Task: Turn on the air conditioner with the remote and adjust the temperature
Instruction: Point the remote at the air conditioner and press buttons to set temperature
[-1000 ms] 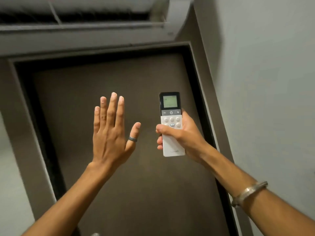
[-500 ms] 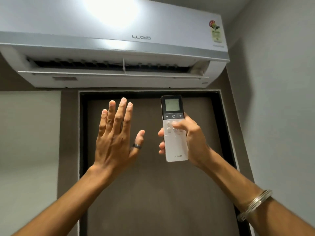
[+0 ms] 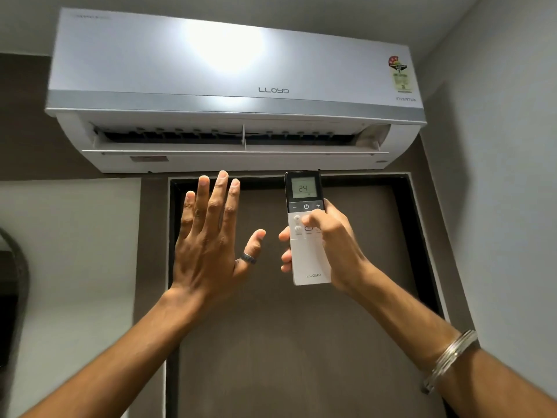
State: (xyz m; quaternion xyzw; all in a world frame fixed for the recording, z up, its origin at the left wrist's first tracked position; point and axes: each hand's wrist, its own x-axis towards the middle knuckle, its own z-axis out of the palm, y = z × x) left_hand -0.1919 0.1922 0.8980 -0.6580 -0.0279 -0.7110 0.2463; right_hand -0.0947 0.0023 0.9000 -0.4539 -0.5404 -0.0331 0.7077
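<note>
A white wall-mounted air conditioner (image 3: 235, 86) hangs above a dark door, its bottom flap open. My right hand (image 3: 334, 242) grips a white remote (image 3: 309, 260) held upright below the unit. The remote's dark top has a screen reading 24, and my thumb rests on the white buttons just under the power row. My left hand (image 3: 211, 245) is raised flat beside the remote, fingers spread upward, holding nothing. A dark ring sits on its thumb.
A dark brown door (image 3: 286, 342) in a black frame fills the wall below the unit. A grey side wall (image 3: 497, 206) stands close on the right. A dark rounded object (image 3: 12, 297) shows at the left edge.
The view has tilted up, bringing the whole air conditioner into sight. My right thumb moved up over the remote's buttons, and the screen now reads 24. The left hand stays raised.
</note>
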